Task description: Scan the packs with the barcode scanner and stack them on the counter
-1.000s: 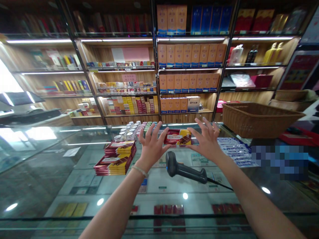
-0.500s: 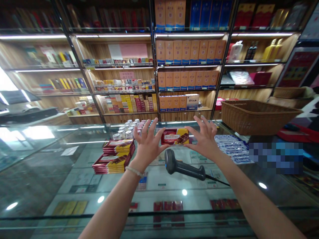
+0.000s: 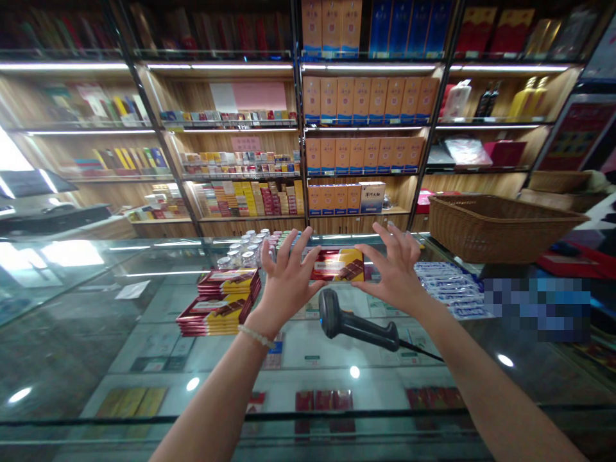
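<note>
A red and yellow chocolate bar stack [image 3: 339, 264] lies on the glass counter [image 3: 96, 333] in front of me. My left hand [image 3: 285, 280] presses its thumb against the stack's left end, fingers spread upward. At the stack's right end my right hand [image 3: 397, 269] does the same with its thumb and spread fingers. Both hands hold the stack between them. Two more stacks of the same chocolate bars [image 3: 219, 303] sit to the left of my left hand. A black barcode scanner [image 3: 353, 324] lies on the glass just below my hands.
A wicker basket [image 3: 495, 228] stands at the right on the counter. Blue and white packets [image 3: 450, 285] lie beside my right hand. Small capped jars [image 3: 245, 251] stand behind the bars. Shelves of boxes [image 3: 366, 102] fill the back wall. A screen [image 3: 29, 186] stands far left.
My two hands have drawn closer together on the ends of the chocolate stack and lifted its near edge slightly. The view has shifted a little.
</note>
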Tool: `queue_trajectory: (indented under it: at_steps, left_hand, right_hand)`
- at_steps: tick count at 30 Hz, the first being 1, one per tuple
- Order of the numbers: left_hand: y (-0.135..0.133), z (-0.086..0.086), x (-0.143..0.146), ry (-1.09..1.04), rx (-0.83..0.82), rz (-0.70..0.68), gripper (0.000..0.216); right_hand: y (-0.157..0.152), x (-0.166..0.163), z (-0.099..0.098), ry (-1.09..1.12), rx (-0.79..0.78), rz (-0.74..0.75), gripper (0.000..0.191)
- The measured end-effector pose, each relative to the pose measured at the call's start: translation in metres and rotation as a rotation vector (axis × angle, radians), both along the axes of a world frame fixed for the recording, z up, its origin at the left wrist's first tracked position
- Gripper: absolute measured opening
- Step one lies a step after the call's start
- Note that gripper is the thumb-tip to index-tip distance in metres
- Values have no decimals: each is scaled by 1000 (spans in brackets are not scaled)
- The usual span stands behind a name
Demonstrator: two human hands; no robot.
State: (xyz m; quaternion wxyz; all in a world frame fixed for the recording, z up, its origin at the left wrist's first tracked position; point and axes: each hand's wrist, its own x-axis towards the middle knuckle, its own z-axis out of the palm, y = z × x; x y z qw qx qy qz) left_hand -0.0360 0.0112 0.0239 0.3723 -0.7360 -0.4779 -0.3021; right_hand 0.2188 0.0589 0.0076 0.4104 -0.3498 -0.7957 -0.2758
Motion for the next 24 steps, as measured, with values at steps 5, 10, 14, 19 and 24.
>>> queue_trajectory:
  at_steps: [5, 10, 14, 19, 24]
  left_hand:
    - [-3, 0, 5, 24, 5, -14, 72]
    - [-6, -2, 12, 42, 9, -62, 66]
    - [-10, -2, 18, 51, 14, -86, 63]
    - [-9, -2, 19, 15, -11, -84, 51]
    - [-7, -3, 15, -72, -16, -92, 57]
  right_hand:
    - [-9, -7, 4, -26, 24, 24, 65]
    - [-13, -11, 4, -56, 21, 46, 62]
    - [-16, -14, 4, -53, 24, 68, 61]
    - [-23, -15, 8, -63, -77, 96, 60]
    - [-16, -5, 11, 69, -251, 196, 62]
